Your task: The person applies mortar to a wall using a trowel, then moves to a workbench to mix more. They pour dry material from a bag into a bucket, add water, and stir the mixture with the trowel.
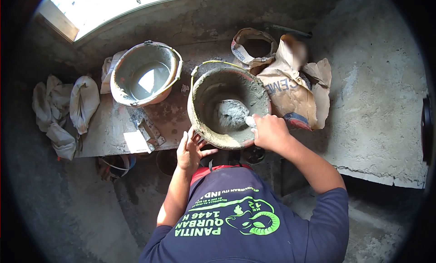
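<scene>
A bucket caked with mortar stands in front of me, its yellow-wrapped handle folded back over the far rim. My right hand is closed around the pale handle of a trowel at the bucket's near right rim. The blade reaches inside, hidden under a heap of grey cement mix. My left hand has its fingers spread, with the fingertips against the outside of the bucket at the near left. Its thumb points right, under the rim.
A second bucket holding water stands at the left. Behind to the right are an opened paper bag and a crumpled cement bag. Pale sacks lie far left, near a mortar-covered wooden piece. The concrete ledge ends just before my body.
</scene>
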The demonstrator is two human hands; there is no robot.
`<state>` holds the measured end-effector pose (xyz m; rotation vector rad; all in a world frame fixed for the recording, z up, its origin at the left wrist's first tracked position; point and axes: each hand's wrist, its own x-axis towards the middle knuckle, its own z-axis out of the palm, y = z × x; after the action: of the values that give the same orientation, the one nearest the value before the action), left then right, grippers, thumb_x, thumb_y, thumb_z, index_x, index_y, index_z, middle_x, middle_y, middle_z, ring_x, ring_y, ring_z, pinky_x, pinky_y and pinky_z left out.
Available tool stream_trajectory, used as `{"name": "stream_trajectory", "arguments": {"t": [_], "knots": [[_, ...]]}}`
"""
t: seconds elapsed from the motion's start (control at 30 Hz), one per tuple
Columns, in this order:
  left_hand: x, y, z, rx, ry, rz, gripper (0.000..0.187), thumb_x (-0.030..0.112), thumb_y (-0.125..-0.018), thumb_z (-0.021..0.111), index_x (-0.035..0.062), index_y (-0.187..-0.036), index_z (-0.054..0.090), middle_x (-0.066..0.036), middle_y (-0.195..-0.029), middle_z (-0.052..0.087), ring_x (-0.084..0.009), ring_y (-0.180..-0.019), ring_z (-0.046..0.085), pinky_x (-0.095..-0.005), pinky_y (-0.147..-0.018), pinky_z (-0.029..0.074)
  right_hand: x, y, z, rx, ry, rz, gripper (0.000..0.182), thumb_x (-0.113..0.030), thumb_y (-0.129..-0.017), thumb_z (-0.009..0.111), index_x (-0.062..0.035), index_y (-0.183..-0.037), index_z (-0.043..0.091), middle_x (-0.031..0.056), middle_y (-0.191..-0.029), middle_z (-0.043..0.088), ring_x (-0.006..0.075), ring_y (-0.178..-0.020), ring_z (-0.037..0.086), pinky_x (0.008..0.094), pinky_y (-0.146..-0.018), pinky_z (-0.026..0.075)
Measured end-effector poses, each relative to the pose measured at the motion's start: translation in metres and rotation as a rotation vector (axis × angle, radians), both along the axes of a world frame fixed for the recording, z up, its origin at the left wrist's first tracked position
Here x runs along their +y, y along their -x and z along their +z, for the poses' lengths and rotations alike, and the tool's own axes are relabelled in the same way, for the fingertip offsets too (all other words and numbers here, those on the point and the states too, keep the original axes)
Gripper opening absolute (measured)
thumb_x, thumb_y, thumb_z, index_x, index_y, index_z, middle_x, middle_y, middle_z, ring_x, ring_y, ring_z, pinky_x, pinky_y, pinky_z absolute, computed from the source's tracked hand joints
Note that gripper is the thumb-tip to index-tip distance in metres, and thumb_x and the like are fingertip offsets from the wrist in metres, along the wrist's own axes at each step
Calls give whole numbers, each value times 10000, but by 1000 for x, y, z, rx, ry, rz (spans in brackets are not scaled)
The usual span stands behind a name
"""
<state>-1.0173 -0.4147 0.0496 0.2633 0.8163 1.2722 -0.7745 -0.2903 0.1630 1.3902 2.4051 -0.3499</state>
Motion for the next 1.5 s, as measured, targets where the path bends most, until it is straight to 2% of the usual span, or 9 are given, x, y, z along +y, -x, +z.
{"name": "stream_trajectory", "arguments": {"t": [0.1, 0.27, 0.5, 0.63, 0.83, 0.93, 1.13, 1.23, 1.5], "knots": [[-1, 9, -4, -21, -4, -34, 748, 638, -1007, 339, 153, -1576, 298, -140, -1499, 449, -335, -1296, 506, -600, -967, 517, -25, 9, -2, -37, -307, 59, 484, -197, -792, 713, -12, -1230, 621, 157, -915, 705, 295, -797, 740, 420, -634, 595], [2, 21, -11, -20, 36, -48, 744, 641, -1007, 339, 161, -1574, 307, -126, -1501, 453, -315, -1314, 493, -607, -983, 502, -35, 4, 14, -55, -293, 50, 545, -185, -778, 714, -51, -1296, 610, 119, -906, 684, 270, -792, 727, 402, -648, 586], [14, 28, -12, 16, 69, -50, 732, 647, -1005, 346, 154, -1546, 370, -110, -1468, 497, -308, -1291, 516, -591, -970, 510, -44, -59, 109, 524, -466, -184, 486, -107, -765, 750, -93, -1247, 688, 153, -886, 687, 324, -774, 701, 417, -685, 559], [17, 18, -13, -11, 124, 76, 645, 599, -1023, 370, 126, -1443, 494, -82, -1257, 640, -272, -1082, 642, -518, -846, 570, -35, -123, 147, 659, -741, -278, 448, -57, -792, 773, -40, -1233, 697, 196, -914, 722, 349, -799, 720, 376, -713, 555], [15, 5, -39, -2, 161, 188, 589, 591, -1015, 394, 99, -1230, 636, -84, -1078, 716, -263, -904, 698, -433, -683, 575, 17, -189, 82, 228, -530, -479, 433, -319, -884, 699, -132, -1273, 654, 166, -913, 707, 383, -817, 705, 498, -706, 546], [15, -2, -34, 80, 186, 218, 591, 583, -1022, 388, 101, -1259, 634, -73, -1116, 700, -243, -947, 668, -451, -763, 556, 53, -191, 39, -63, -447, -352, 407, -317, -928, 651, -82, -1260, 637, 167, -947, 723, 326, -854, 738, 458, -726, 585], [6, 10, -28, 529, 178, 708, 465, 399, -1060, 428, 71, -1366, 550, -110, -1396, 583, -287, -1144, 625, -444, -866, 543, 111, -198, -16, -25, -291, -287, 240, -145, -876, 617, -26, -1071, 690, 185, -861, 732, 328, -804, 745, 450, -683, 601], [13, 6, 17, 672, 47, 858, 444, 363, -1032, 487, 90, -1380, 527, -99, -1404, 584, -260, -1210, 598, -462, -918, 515, 104, -210, -8, 103, -165, -261, 321, -287, -923, 654, -10, -1084, 673, 217, -906, 710, 395, -900, 704, 509, -773, 563], [30, -22, 27, 770, 55, 774, 407, 260, -1048, 510, 74, -1410, 489, -95, -1394, 552, -236, -1208, 586, -383, -905, 522, 99, -202, 18, 77, -297, -335, 345, -286, -911, 668, -29, -1139, 700, 247, -949, 716, 434, -862, 705, 524, -783, 565]]}}
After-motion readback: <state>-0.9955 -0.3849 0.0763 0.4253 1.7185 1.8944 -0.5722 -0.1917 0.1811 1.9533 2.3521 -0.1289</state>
